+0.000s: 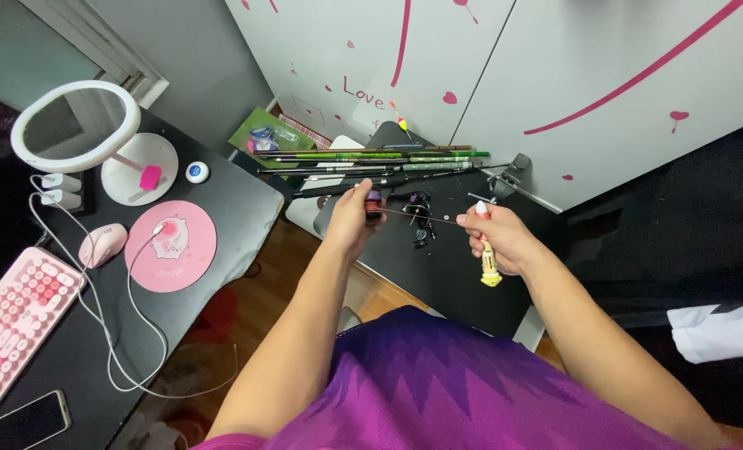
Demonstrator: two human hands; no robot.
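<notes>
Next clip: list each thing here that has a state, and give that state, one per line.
left hand: closed around a thin dark rod
right hand: gripping a yellow-handled tool, upright
thin dark rod: held level between both hands
ring-light mirror: upright, unlit
phone: screen dark
fishing rods: lying flat, bundled

A bedroom or home desk corner, used for hobby work

A home is suggested by white wardrobe doors [555,75] decorated with pink heart decals, a wooden floor [263,250], and a black desk [221,208] on which a round ring-light mirror [76,125], a pink keyboard [13,321], a pink mouse [102,244], a pink round mat [172,246] and a smartphone [26,421] are laid out.
</notes>
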